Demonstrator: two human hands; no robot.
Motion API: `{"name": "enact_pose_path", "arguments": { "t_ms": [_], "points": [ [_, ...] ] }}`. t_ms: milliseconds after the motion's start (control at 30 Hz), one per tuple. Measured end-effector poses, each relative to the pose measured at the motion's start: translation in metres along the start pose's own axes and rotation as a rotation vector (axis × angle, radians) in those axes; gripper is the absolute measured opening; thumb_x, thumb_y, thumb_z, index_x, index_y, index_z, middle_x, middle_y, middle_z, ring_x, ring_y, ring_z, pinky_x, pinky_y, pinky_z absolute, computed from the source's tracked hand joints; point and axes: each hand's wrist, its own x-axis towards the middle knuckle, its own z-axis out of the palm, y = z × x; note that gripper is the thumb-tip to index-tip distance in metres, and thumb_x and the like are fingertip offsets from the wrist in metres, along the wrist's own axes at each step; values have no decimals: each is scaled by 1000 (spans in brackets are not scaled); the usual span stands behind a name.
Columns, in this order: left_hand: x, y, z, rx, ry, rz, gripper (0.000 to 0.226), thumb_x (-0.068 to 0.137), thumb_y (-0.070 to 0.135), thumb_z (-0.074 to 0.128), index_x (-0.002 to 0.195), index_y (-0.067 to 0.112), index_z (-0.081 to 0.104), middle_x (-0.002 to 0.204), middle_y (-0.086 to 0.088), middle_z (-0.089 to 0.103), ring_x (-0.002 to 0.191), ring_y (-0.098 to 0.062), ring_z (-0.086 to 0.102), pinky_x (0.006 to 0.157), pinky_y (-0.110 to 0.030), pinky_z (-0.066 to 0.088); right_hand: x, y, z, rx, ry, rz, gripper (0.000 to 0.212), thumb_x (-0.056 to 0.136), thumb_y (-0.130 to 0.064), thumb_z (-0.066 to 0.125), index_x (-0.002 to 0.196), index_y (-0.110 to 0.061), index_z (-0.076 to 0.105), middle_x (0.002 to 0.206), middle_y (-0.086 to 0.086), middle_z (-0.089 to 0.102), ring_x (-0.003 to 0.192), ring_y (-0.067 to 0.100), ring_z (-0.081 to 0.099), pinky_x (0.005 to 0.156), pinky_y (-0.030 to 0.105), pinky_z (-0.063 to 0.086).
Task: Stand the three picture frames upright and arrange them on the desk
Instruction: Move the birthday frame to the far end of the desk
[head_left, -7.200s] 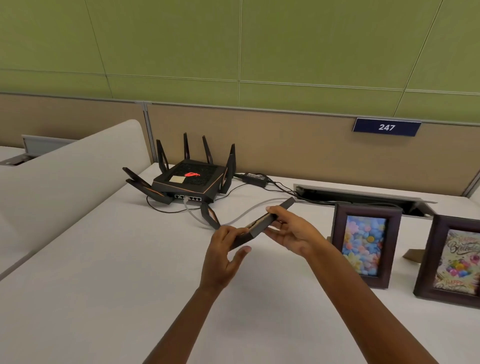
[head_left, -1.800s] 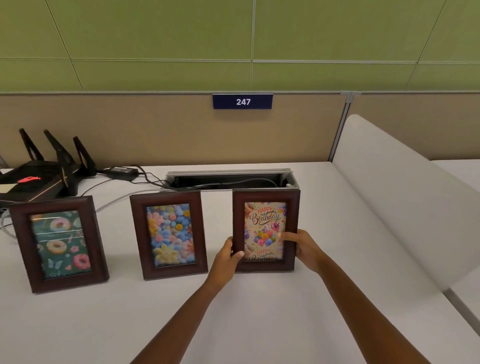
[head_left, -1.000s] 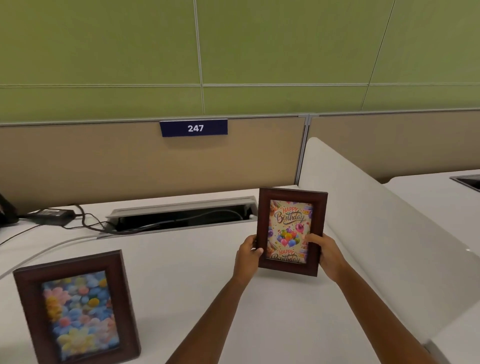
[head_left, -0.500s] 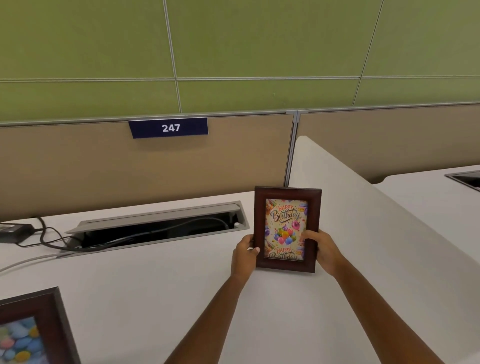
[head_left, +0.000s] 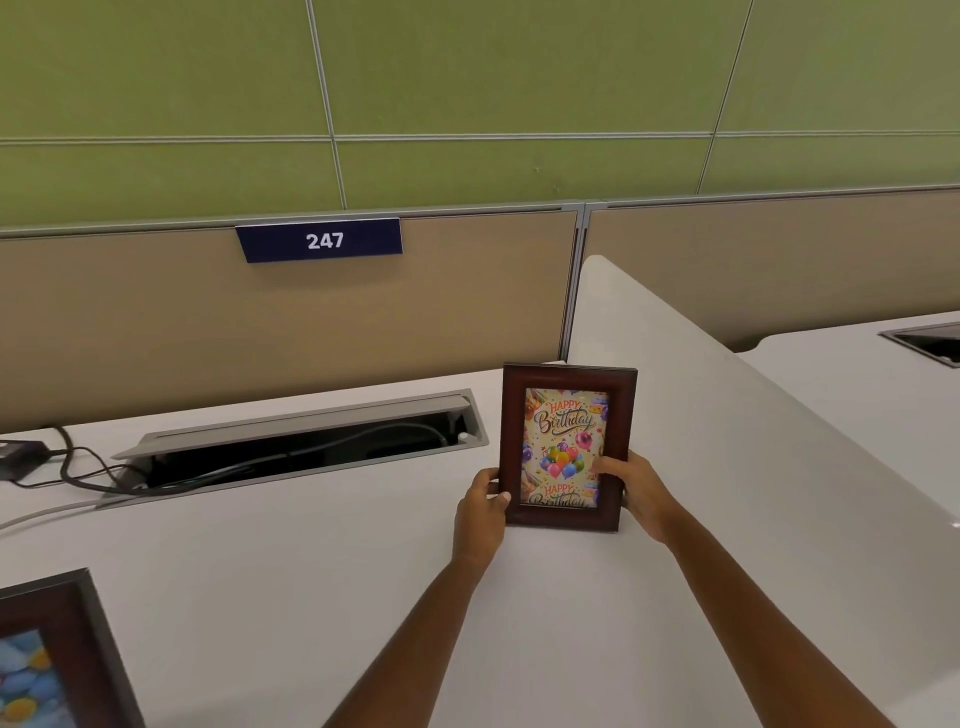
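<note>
A dark wooden picture frame with a "Happy Birthday" balloon card (head_left: 567, 415) stands upright on the white desk (head_left: 291, 561), close to the white side divider. My left hand (head_left: 480, 512) grips its lower left edge and my right hand (head_left: 641, 493) grips its lower right edge, thumb over the glass. A second dark frame with a flower picture (head_left: 57, 654) shows partly at the bottom left corner, upright. The third frame is out of view.
An open grey cable tray (head_left: 291, 431) with cords lies in the desk behind, left of the held frame. A black power adapter (head_left: 15, 457) and cables sit at the far left. A tan partition with a "247" sign (head_left: 319, 240) backs the desk.
The birthday frame has come down from a slight lift and tilt to stand squarely on the desk, farther right near the divider. The view has swung right, so the flower frame is nearly out.
</note>
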Motion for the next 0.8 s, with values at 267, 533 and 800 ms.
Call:
{"name": "enact_pose_path", "arguments": {
  "t_ms": [267, 533, 800],
  "points": [
    [-38, -10, -4, 197, 52, 104, 61, 94, 21, 46, 144, 12, 12, 156, -8, 13, 142, -25, 19, 114, -37, 26, -36, 11, 3, -325, 291, -184, 68, 84, -21, 62, 140, -13, 25, 148, 15, 32, 134, 31, 35, 105, 48, 37],
    [-87, -21, -21, 329, 70, 188, 63, 95, 28, 43, 145, 18, 7, 158, -4, 4, 144, -21, 14, 116, -35, 21, -105, 31, 43, -727, 400, -542, 57, 88, -13, 55, 138, -7, 29, 148, 17, 31, 140, 30, 22, 110, 39, 26],
    [-131, -44, -68, 452, 193, 278, 61, 94, 38, 39, 143, 25, 7, 158, 0, 2, 145, -15, 11, 117, -30, 16, -147, 59, 125, -745, 127, -549, 51, 91, -21, 49, 138, -12, 29, 151, 6, 27, 141, 20, 21, 112, 26, 16]
  ]
}}
